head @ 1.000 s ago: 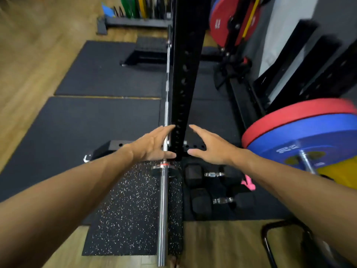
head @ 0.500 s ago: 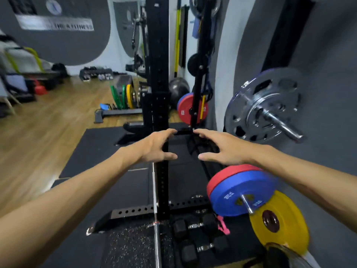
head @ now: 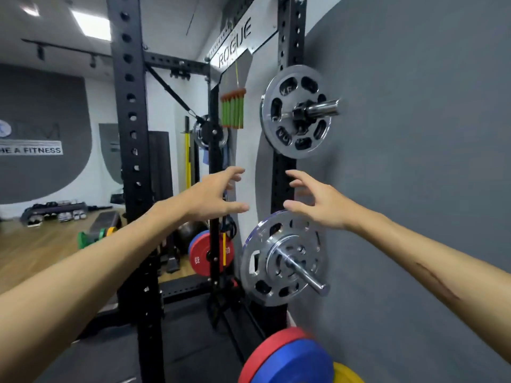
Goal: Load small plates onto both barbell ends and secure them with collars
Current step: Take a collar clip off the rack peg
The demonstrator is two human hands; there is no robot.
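Two chrome plates with oval cut-outs hang on storage pegs of the black rack upright beside the grey wall: an upper plate (head: 296, 111) held by a black collar, and a lower plate (head: 279, 261) on a bare peg. My left hand (head: 213, 197) and my right hand (head: 318, 203) are raised side by side between the two plates, fingers spread, holding nothing. My right hand hovers just above the lower plate's top rim. The barbell is out of view.
A black rack post (head: 132, 161) stands at left. Red, blue and yellow bumper plates (head: 287, 360) sit on a low peg at the bottom. Another red plate (head: 210, 255) hangs further back. A third chrome plate (head: 208, 132) is mounted on the far upright. Wood floor lies at left.
The view has swung up from the barbell on the floor to the plates on the rack. Both hands left the bar area and rose, still empty, toward the chrome plates.
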